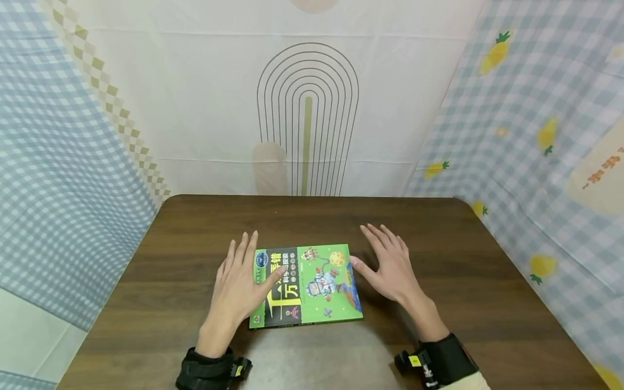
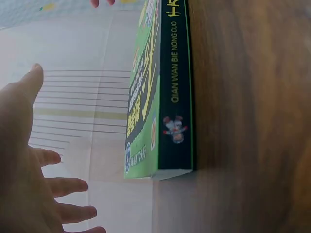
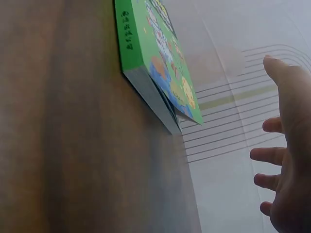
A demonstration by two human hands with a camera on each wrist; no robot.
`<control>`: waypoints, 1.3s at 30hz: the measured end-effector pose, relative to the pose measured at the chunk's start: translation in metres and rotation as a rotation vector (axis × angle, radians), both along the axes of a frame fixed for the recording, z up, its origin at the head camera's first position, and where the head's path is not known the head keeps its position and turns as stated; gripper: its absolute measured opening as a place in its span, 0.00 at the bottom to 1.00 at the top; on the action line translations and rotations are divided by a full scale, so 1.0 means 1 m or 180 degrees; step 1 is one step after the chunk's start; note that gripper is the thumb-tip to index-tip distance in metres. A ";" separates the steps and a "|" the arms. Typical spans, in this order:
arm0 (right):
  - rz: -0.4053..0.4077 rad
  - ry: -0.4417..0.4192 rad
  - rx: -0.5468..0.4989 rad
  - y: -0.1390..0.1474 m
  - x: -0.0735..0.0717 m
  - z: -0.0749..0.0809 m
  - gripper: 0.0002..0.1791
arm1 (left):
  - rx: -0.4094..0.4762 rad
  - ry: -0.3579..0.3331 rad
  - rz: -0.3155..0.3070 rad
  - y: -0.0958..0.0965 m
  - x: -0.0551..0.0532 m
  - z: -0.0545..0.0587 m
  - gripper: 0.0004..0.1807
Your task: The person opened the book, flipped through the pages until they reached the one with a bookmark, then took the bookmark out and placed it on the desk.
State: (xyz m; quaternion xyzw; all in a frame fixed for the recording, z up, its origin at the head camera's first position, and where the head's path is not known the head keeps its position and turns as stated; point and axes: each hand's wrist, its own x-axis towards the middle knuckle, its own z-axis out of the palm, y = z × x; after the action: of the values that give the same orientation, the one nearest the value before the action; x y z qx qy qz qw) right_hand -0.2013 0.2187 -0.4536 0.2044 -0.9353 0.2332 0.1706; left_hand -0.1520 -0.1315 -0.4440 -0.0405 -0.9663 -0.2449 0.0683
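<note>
A thick green book (image 1: 327, 290) with a black band, yellow lettering and a cartoon astronaut lies flat on the table, cover up. My left hand (image 1: 235, 292) is at its left edge, fingers straight and thumb over the black band. In the left wrist view, that hand (image 2: 24, 165) appears raised off the book's dark spine (image 2: 176, 87). Beyond the right edge is my right hand (image 1: 390, 271), its fingers spread and thumb tip by the upper right corner. The right wrist view shows this hand (image 3: 291, 160) apart from the book, whose cover corner (image 3: 192, 114) lifts slightly off the pages.
The brown wooden table (image 1: 312, 219) has rounded far corners. A white cloth (image 1: 205, 97) with an arch pattern hangs behind it. Blue checked cloths (image 1: 73, 162) flank both sides, the right one printed with yellow fruit. Black straps (image 1: 207, 371) with small cameras circle both wrists.
</note>
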 end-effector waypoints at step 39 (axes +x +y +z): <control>0.0766 -0.0779 0.0215 -0.042 -0.039 -0.002 0.49 | 0.0129 -0.0315 -0.0726 0.012 0.000 -0.011 0.64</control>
State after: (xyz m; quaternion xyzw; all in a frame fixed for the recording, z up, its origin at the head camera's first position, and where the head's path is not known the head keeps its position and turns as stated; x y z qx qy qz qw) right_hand -0.2407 0.1765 -0.4557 0.2905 -0.9251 0.2436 0.0194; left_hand -0.1523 -0.1196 -0.4551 -0.1366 -0.9525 -0.2723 -0.0069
